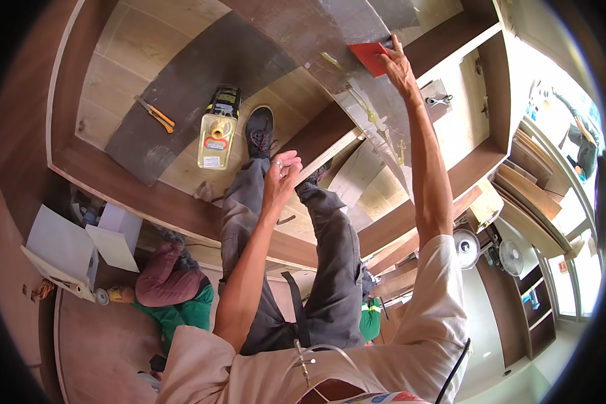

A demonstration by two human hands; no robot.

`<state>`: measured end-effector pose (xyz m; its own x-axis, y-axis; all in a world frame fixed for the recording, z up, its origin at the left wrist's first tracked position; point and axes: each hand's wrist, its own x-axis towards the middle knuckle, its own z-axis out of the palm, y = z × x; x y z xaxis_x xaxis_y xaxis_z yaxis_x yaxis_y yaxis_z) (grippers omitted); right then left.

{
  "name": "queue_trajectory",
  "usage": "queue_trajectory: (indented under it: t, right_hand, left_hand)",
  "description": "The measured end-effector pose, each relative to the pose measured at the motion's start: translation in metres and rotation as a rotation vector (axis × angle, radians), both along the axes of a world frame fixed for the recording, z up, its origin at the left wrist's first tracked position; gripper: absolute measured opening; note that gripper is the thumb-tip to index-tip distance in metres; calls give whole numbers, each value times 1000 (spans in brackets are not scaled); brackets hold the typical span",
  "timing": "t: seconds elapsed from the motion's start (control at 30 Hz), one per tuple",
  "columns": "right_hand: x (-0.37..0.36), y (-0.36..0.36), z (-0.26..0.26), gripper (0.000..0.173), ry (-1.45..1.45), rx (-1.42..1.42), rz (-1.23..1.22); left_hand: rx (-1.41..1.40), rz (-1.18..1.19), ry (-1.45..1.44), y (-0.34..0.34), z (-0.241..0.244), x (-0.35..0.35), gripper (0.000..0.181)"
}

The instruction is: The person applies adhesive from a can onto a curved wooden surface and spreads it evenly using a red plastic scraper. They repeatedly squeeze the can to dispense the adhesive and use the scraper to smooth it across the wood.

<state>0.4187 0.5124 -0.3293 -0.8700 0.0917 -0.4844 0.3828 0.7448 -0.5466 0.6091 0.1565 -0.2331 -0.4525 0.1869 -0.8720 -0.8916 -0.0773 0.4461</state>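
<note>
My right hand (pixel 399 69) grips a red flat spreader (pixel 369 58). The spreader rests at the edge of a dark laminate sheet (pixel 333 30). Yellowish, glue-like streaks (pixel 372 115) run over the sheet below it. My left hand (pixel 284 174) appears to hold nothing, its fingers loosely curled and partly apart. It is beside the pale top edge of a wooden divider (pixel 331 155); whether it touches that edge I cannot tell. A rectangular container (pixel 213 151) with a yellow-stained spout stands left of my shoe (pixel 259 132).
An orange utility knife (pixel 156 115) lies on another dark sheet (pixel 146 136) inside the wooden cabinet frame (pixel 182 202). Scissors (pixel 438 100) lie at the right. A person in green (pixel 182 308) crouches behind at left, another (pixel 370 320) behind me. Fans (pixel 466 247) and stacked boards (pixel 527 189) stand right.
</note>
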Motion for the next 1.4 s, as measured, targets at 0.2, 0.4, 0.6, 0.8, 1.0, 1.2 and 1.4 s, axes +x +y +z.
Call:
queue_trajectory:
  t: [0.2,0.4,0.6,0.8,1.0,1.2,1.4]
  right_hand:
    - [4,-7,4,39,29,46,12]
    - [13,-7,-3,44,9,-18,-28]
    - [28,-57,25,29,208,125,-71]
    - [69,-152,25,42,365,354,35]
    - [101,-195,37,35,239,187,166]
    - [118,-135,60,35,423,224,-113]
    - [110,-78,54,32,420,282,87]
  left_hand:
    - [-14,1,-16,2,2,-4,45]
    - [-18,-23,-9,5,1,-9,44]
    - [-11,-24,-5,6,-2,-6,43]
    - [-16,-23,-26,3,-4,-4,45]
    - [-9,-29,-33,3,-1,-1,46]
    - [-3,-9,-20,0,3,2,45]
    - [-8,-94,24,-2,-1,11,45]
